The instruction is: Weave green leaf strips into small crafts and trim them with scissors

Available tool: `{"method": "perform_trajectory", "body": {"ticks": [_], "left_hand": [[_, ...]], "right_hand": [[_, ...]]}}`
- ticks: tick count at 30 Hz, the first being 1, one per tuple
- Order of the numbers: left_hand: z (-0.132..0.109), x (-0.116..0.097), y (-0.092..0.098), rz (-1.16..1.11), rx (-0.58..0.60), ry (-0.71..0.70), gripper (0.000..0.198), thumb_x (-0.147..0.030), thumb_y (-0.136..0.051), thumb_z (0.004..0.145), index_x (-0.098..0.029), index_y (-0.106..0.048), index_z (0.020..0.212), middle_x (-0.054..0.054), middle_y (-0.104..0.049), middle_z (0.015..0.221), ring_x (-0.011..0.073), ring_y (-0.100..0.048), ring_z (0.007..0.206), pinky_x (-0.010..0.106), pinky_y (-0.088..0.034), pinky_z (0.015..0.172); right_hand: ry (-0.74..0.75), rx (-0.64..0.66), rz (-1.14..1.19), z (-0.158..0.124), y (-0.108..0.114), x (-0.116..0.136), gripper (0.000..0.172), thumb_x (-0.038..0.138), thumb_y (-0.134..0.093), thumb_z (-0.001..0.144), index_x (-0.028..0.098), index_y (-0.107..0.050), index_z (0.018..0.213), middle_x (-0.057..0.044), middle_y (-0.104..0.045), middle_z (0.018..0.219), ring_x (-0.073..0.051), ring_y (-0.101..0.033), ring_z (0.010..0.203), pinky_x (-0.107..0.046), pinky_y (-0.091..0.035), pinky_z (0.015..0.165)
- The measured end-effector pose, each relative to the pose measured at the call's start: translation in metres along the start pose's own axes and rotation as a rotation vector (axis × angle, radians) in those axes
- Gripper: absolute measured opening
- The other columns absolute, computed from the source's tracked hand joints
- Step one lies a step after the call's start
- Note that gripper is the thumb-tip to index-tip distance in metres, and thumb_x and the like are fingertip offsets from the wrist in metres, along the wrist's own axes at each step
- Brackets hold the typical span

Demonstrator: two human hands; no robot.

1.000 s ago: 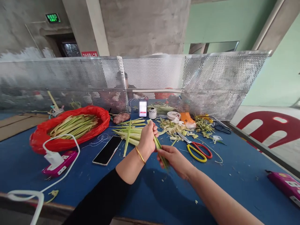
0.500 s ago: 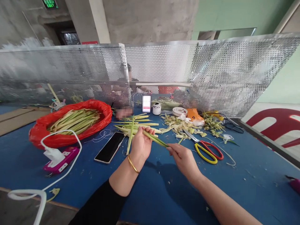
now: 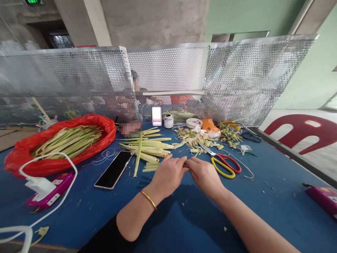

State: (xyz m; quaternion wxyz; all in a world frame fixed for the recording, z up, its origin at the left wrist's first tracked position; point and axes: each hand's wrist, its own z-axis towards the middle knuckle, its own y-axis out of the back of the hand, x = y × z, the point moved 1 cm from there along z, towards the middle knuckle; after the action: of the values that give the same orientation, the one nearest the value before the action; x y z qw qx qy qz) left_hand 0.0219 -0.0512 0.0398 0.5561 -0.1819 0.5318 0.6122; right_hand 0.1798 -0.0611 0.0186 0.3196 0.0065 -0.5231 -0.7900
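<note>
My left hand [image 3: 170, 174], with a gold bangle at its wrist, and my right hand [image 3: 205, 175] meet at the fingertips above the blue table. Both are closed, and the long green leaf strip between them is mostly hidden by my fingers. Pale green leaf ends [image 3: 150, 166] show just left of my left hand; I cannot tell whether they belong to the held strip. Behind my hands lies a bunch of pale green stalks and leaves [image 3: 154, 144]. Scissors [image 3: 223, 165] with one red and one yellow handle lie right of my right hand.
A red plastic bag [image 3: 19, 165] holding long leaves, a phone [image 3: 113, 170] and a purple power strip [image 3: 61, 184] are at left. Leaf scraps [image 3: 189, 137], a tape roll [image 3: 194, 122] and a white jar [image 3: 169, 121] stand behind. A perforated metal screen [image 3: 165, 66] borders the table.
My left hand has turned palm down and moved right. My hands have come together, covering the leaf strip that stretched between them. The view has shifted slightly right.
</note>
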Motion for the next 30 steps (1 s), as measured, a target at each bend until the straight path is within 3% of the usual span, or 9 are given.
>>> {"method": "perform_trajectory", "body": {"ticks": [3, 6, 8, 13, 14, 17, 19, 25, 30], "left_hand": [[0.000, 0.002, 0.001, 0.072, 0.121, 0.062, 0.023, -0.032, -0.058, 0.083, -0.026, -0.069, 0.102, 0.007, -0.069, 0.083, 0.0246, -0.061, 0.083, 0.029, -0.041, 0.079], [0.002, -0.001, 0.007, 0.101, 0.214, 0.099, 0.024, -0.032, -0.049, 0.088, -0.024, -0.070, 0.080, 0.002, -0.063, 0.063, 0.0179, -0.054, 0.061, 0.024, -0.035, 0.061], [0.004, -0.001, 0.010, 0.059, 0.197, 0.155, 0.029, -0.033, -0.048, 0.088, -0.022, -0.067, 0.069, 0.001, -0.058, 0.057, 0.0152, -0.049, 0.055, 0.023, -0.032, 0.056], [0.006, 0.005, 0.010, -0.227, 0.144, 0.357, 0.030, -0.039, -0.049, 0.085, -0.018, -0.069, 0.079, -0.001, -0.052, 0.057, 0.0113, -0.039, 0.051, 0.022, -0.030, 0.052], [0.006, 0.005, 0.009, -0.283, 0.154, 0.382, 0.030, -0.039, -0.050, 0.084, -0.017, -0.070, 0.081, -0.002, -0.050, 0.056, 0.0103, -0.036, 0.049, 0.021, -0.028, 0.050], [0.006, 0.003, 0.007, -0.382, 0.186, 0.421, 0.030, -0.041, -0.053, 0.082, -0.016, -0.070, 0.083, -0.003, -0.047, 0.054, 0.0079, -0.029, 0.045, 0.022, -0.023, 0.047], [0.005, 0.002, 0.006, -0.390, 0.219, 0.426, 0.029, -0.041, -0.054, 0.081, -0.016, -0.070, 0.082, -0.003, -0.047, 0.054, 0.0074, -0.029, 0.045, 0.022, -0.022, 0.046], [0.001, 0.000, 0.004, -0.357, 0.333, 0.429, 0.031, -0.043, -0.054, 0.083, -0.016, -0.069, 0.081, -0.001, -0.053, 0.056, 0.0077, -0.037, 0.048, 0.020, -0.026, 0.047], [0.007, -0.008, 0.002, -0.481, 0.373, 0.453, 0.039, -0.049, -0.051, 0.085, -0.014, -0.068, 0.081, 0.007, -0.066, 0.073, 0.0107, -0.054, 0.053, 0.022, -0.041, 0.055]], "right_hand": [[-0.077, -0.010, 0.175, 0.002, 0.003, 0.000, 0.024, 0.024, -0.042, 0.091, 0.020, -0.063, 0.080, -0.004, -0.063, 0.075, -0.015, -0.057, 0.068, -0.023, -0.036, 0.059], [-0.225, -0.018, 0.403, 0.005, 0.009, -0.004, 0.019, 0.031, -0.053, 0.086, 0.020, -0.063, 0.073, 0.000, -0.059, 0.063, -0.014, -0.053, 0.059, -0.023, -0.036, 0.054], [-0.326, -0.060, 0.580, 0.008, 0.015, -0.010, 0.022, 0.037, -0.056, 0.084, 0.020, -0.063, 0.073, 0.002, -0.054, 0.057, -0.013, -0.048, 0.052, -0.023, -0.035, 0.050], [-0.531, -0.408, 0.914, 0.011, 0.026, -0.025, 0.033, 0.047, -0.054, 0.082, 0.016, -0.065, 0.084, 0.002, -0.050, 0.061, -0.010, -0.042, 0.048, -0.024, -0.035, 0.048], [-0.541, -0.380, 0.951, 0.012, 0.026, -0.026, 0.033, 0.046, -0.058, 0.079, 0.016, -0.066, 0.087, 0.002, -0.050, 0.060, -0.010, -0.042, 0.048, -0.024, -0.035, 0.048], [-0.491, -0.102, 1.083, 0.012, 0.022, -0.019, 0.036, 0.041, -0.070, 0.068, 0.015, -0.067, 0.093, 0.003, -0.052, 0.060, -0.010, -0.043, 0.051, -0.024, -0.036, 0.050], [-0.460, -0.017, 1.161, 0.011, 0.018, -0.012, 0.037, 0.038, -0.072, 0.066, 0.016, -0.067, 0.096, 0.004, -0.052, 0.059, -0.009, -0.043, 0.051, -0.024, -0.036, 0.051], [-0.469, -0.119, 1.157, 0.008, 0.012, -0.007, 0.020, 0.035, -0.071, 0.071, 0.016, -0.065, 0.072, 0.005, -0.051, 0.051, -0.009, -0.043, 0.049, -0.023, -0.034, 0.051], [-0.428, -0.083, 1.184, 0.008, 0.016, -0.006, 0.021, 0.034, -0.070, 0.072, 0.016, -0.061, 0.068, 0.004, -0.053, 0.051, -0.009, -0.044, 0.049, -0.023, -0.036, 0.051]]}}
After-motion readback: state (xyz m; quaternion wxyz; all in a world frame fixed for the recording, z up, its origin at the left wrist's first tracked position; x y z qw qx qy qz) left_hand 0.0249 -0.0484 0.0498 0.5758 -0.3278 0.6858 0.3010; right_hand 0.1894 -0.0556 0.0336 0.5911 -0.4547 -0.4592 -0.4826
